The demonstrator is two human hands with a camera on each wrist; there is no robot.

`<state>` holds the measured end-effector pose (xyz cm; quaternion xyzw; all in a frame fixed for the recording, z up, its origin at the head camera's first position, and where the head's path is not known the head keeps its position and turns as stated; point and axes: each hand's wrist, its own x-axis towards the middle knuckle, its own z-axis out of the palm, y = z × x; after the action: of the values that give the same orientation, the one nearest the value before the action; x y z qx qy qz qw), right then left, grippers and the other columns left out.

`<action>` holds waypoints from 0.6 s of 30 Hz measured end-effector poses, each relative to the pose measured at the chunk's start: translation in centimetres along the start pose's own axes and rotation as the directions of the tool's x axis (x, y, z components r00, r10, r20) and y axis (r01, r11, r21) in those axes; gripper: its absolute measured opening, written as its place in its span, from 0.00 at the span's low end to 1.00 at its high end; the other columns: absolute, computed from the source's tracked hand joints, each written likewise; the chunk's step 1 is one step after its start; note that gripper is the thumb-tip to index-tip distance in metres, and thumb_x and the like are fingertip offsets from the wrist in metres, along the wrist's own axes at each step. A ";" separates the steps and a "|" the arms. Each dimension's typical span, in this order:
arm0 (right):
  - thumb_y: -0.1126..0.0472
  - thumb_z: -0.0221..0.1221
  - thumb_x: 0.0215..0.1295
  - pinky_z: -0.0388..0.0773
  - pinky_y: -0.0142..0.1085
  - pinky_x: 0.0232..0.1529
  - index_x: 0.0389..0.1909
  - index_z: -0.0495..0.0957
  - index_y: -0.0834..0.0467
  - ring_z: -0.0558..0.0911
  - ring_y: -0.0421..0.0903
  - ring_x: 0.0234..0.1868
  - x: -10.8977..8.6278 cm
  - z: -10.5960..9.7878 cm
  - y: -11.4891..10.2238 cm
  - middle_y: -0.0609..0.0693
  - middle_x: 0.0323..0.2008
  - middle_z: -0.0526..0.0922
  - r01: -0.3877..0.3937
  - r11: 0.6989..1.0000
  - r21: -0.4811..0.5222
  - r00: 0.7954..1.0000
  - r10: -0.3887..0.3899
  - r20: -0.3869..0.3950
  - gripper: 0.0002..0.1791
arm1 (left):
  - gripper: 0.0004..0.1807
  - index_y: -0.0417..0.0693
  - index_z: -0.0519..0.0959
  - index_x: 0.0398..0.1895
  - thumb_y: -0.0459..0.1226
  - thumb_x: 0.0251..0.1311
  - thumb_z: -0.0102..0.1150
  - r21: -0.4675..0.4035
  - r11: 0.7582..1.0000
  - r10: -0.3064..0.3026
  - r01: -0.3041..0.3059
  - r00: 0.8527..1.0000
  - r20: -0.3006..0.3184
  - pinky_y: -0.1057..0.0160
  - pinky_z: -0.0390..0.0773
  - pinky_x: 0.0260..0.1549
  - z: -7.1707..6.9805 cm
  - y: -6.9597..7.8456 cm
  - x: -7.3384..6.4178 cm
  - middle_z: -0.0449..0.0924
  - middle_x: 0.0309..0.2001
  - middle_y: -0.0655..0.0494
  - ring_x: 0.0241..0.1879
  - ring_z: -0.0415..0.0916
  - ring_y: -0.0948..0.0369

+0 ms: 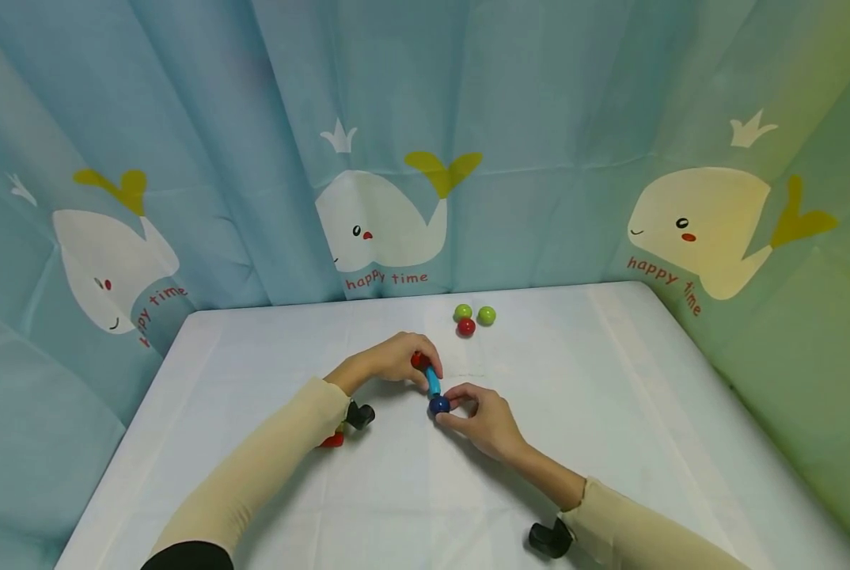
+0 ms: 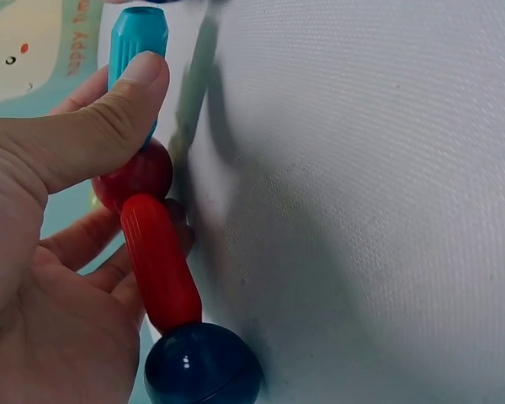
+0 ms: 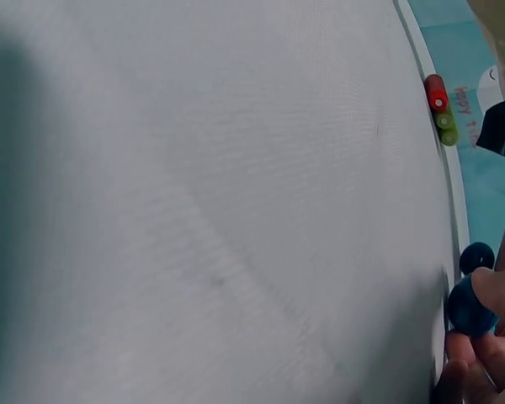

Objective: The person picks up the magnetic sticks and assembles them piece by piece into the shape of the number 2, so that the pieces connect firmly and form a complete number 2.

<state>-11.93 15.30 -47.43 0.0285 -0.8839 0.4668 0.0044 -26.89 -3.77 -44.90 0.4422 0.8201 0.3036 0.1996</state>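
Note:
My left hand holds a chain of toy pieces, its thumb on a light blue rod. Below that rod in the left wrist view come a red ball, a red rod and a dark blue ball, all joined in line. Thumb and fingers of my right hand pinch another dark blue ball at the near end of the light blue rod. That pinched ball also shows at the right wrist view's edge, with a dark ball just behind it.
Two green balls and a red ball sit together toward the table's back edge. Red and green rods lie side by side, partly covered by my left forearm in the head view. A whale-printed curtain surrounds the white table.

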 end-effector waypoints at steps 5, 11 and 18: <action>0.58 0.76 0.57 0.63 0.34 0.30 0.41 0.85 0.53 0.70 0.42 0.30 0.0 0.3 -0.3 0.41 0.32 0.85 -0.014 1.000 -0.023 1.000 0.013 -0.028 0.13 | 0.09 0.52 0.89 0.38 0.33 0.55 0.77 0.009 1.000 0.019 -0.019 1.000 -0.002 0.66 0.75 0.48 0.1 0.0 0.1 0.82 0.47 0.57 0.45 0.73 0.62; 0.58 0.76 0.57 0.61 0.34 0.30 0.41 0.85 0.53 0.68 0.42 0.29 0.0 0.4 -0.4 0.42 0.33 0.86 -0.006 0.999 -0.032 0.999 0.005 -0.034 0.13 | 0.09 0.51 0.89 0.38 0.32 0.55 0.77 0.015 1.000 0.017 -0.017 1.000 -0.006 0.66 0.75 0.49 0.1 0.1 0.1 0.82 0.47 0.57 0.46 0.73 0.62; 0.58 0.76 0.56 0.61 0.33 0.28 0.41 0.85 0.53 0.68 0.42 0.27 0.0 0.4 -0.3 0.44 0.35 0.86 0.000 0.999 -0.032 0.999 -0.002 -0.043 0.14 | 0.09 0.51 0.89 0.39 0.31 0.55 0.76 0.006 1.000 0.012 -0.012 1.000 -0.006 0.63 0.75 0.54 0.2 0.2 0.1 0.82 0.51 0.55 0.51 0.74 0.60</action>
<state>-11.88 14.79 -47.37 0.0188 -0.8910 0.4530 0.0241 -26.68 -3.57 -44.91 0.4468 0.8188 0.3040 0.1938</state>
